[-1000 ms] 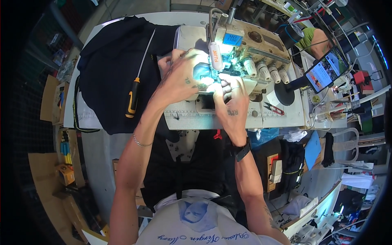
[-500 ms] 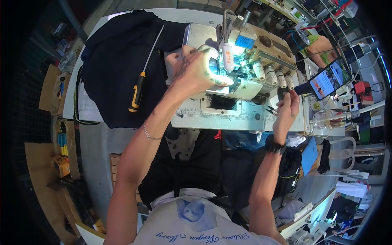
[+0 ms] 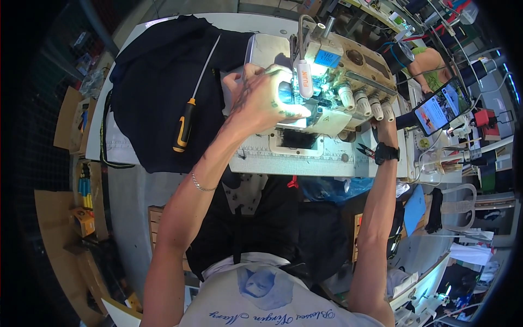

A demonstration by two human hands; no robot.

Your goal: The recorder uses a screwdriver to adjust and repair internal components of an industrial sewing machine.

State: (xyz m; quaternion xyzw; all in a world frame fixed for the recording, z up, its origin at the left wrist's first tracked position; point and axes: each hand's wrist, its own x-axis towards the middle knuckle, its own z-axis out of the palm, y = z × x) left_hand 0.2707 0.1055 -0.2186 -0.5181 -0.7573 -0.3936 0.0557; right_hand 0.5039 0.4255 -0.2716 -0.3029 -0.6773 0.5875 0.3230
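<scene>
My left hand (image 3: 261,101) reaches into the lit needle area of an overlock sewing machine (image 3: 354,68). Its fingers and thumb curl around a part there, whose details are lost in the glare. Around the machine's right side goes my right hand (image 3: 386,131), below the row of pale tension knobs (image 3: 361,101); the fingers are hidden behind the machine body. Beside the right wrist lie dark-handled snips (image 3: 366,151). A small white lamp (image 3: 305,79) on a bent neck hangs just over the left fingers.
Left of the machine, a yellow-and-black screwdriver (image 3: 185,128) rests on dark cloth (image 3: 144,92). A phone (image 3: 442,106) stands on a holder at the right. Another person's arm (image 3: 422,68) shows beyond it. Cardboard boxes (image 3: 65,218) stand at far left.
My right hand has moved forward and slightly right, from beside the tension knobs to behind the machine's right side. My left hand stays nearly in place at the needle area.
</scene>
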